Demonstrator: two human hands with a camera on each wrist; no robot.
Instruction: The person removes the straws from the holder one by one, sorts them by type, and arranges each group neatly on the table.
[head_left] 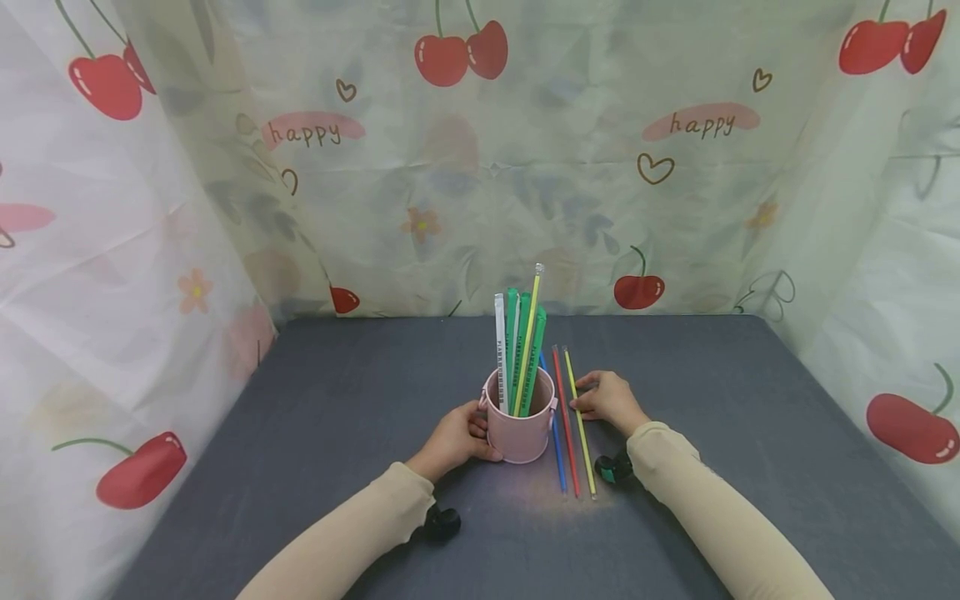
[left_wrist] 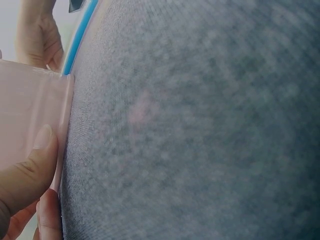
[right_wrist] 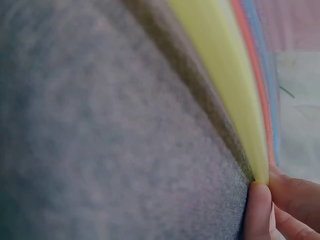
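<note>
A small pink bucket (head_left: 519, 439) stands upright on the dark table. My left hand (head_left: 452, 439) grips its left side low down, and the thumb (left_wrist: 42, 150) lies on the wall near the base in the left wrist view. To the right of the bucket, a blue straw (head_left: 559, 462), a red straw (head_left: 568, 433) and a yellow straw (head_left: 582, 442) lie side by side, lengthwise. My right hand (head_left: 611, 402) pinches the yellow straw (right_wrist: 232, 80) between thumb and fingers. Part of the blue straw is hidden behind the bucket.
Inside the bucket stand several green-wrapped sticks (head_left: 534, 358), a white-wrapped stick (head_left: 500, 342) and another yellow straw (head_left: 531, 325). A cherry-print curtain (head_left: 495, 192) hangs behind the table (head_left: 360, 392) and along both sides.
</note>
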